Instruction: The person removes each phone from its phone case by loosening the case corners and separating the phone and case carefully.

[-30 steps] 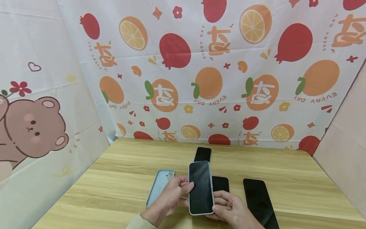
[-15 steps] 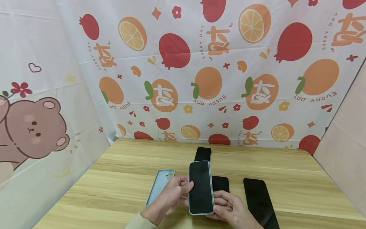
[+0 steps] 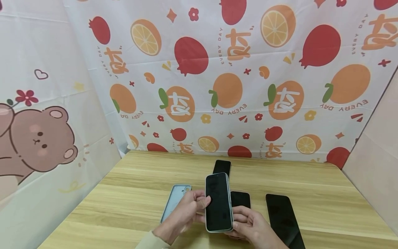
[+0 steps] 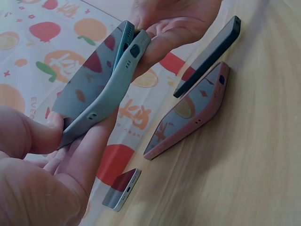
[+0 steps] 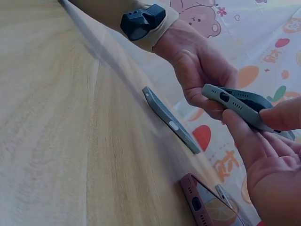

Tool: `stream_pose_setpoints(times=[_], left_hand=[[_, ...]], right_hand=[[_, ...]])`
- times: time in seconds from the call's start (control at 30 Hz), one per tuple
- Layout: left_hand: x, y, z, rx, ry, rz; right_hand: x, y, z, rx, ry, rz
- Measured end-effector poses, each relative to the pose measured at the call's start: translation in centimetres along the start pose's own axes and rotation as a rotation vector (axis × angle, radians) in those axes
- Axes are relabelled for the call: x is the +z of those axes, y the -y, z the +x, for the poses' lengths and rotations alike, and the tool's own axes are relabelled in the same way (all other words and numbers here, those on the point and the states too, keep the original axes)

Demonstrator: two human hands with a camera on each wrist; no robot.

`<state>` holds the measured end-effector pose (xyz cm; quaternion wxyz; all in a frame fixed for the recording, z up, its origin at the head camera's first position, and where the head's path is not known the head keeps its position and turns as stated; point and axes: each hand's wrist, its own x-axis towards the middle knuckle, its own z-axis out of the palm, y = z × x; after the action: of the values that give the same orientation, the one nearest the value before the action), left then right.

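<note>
A dark-screened phone (image 3: 217, 202) sits partly in a pale green case (image 4: 110, 96), screen facing up. At the lower right corner the phone's edge stands apart from the case wall, leaving a gap in the left wrist view. My left hand (image 3: 189, 211) grips the left side, its thumb over the screen's edge and fingers behind. My right hand (image 3: 252, 224) pinches the lower right corner, thumb at the gap and fingers beneath the case. Both hands hold it above the table. An empty light blue phone case (image 3: 172, 202) lies beside my left hand.
On the wooden table (image 3: 149, 169), a phone in a pink case (image 4: 188, 113) lies partly behind my right hand. Another phone (image 3: 222, 166) lies farther back. A larger black phone (image 3: 284, 219) lies on the right. Fruit-printed cloth (image 3: 199, 86) hangs behind the table.
The held phone has risen slightly, and the case edge shows a little more along its lower right side. Both hands keep their grip, and the head view has shifted slightly.
</note>
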<state>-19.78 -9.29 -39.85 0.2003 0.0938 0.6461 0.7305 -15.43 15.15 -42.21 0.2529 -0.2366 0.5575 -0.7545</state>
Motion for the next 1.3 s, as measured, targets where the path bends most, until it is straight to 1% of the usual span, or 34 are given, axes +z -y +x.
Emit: stream_pose_setpoints(times=[0.07, 0.13, 0.27, 0.37, 0.57, 0.67, 0.77, 0.87, 0.93, 0.97, 1.1, 1.2, 1.3], left_hand=[[0.1, 0.1, 0.1, 0.003, 0.000, 0.014], [0.2, 0.1, 0.2, 0.003, -0.003, 0.038], [0.5, 0.3, 0.3, 0.008, -0.026, 0.088], [0.7, 0.5, 0.4, 0.008, -0.040, 0.105], [1.1, 0.8, 0.5, 0.000, -0.045, 0.108], [1.3, 0.8, 0.6, 0.001, -0.063, 0.114], [1.4, 0.9, 0.6, 0.003, -0.076, 0.127], [1.5, 1.0, 0.7, -0.003, -0.091, 0.146], [1.5, 1.1, 0.7, -0.007, -0.100, 0.152], [1.5, 1.2, 0.8, -0.010, -0.107, 0.156], [1.5, 1.3, 0.8, -0.007, -0.126, 0.163], [1.5, 1.3, 0.7, -0.009, -0.146, 0.186], [1.5, 1.3, 0.7, -0.018, -0.158, 0.211]], right_hand=[[-0.1, -0.1, 0.0, 0.007, -0.026, -0.016], [-0.1, -0.2, 0.1, 0.031, -0.075, -0.036], [-0.1, -0.2, 0.4, 0.082, -0.205, -0.068], [0.0, -0.1, 0.5, 0.078, -0.264, -0.118], [0.3, 0.0, 0.5, 0.018, -0.311, -0.219], [0.3, 0.1, 0.6, 0.038, -0.324, -0.243], [0.2, 0.3, 0.5, 0.064, -0.346, -0.341], [0.2, 0.5, 0.4, 0.094, -0.387, -0.431], [0.3, 0.7, 0.3, 0.117, -0.399, -0.440], [0.3, 0.8, 0.3, 0.126, -0.395, -0.422], [0.5, 1.3, 0.3, 0.140, -0.344, -0.333], [0.6, 1.5, 0.4, 0.155, -0.315, -0.285], [0.4, 1.6, 0.6, 0.182, -0.305, -0.294]])
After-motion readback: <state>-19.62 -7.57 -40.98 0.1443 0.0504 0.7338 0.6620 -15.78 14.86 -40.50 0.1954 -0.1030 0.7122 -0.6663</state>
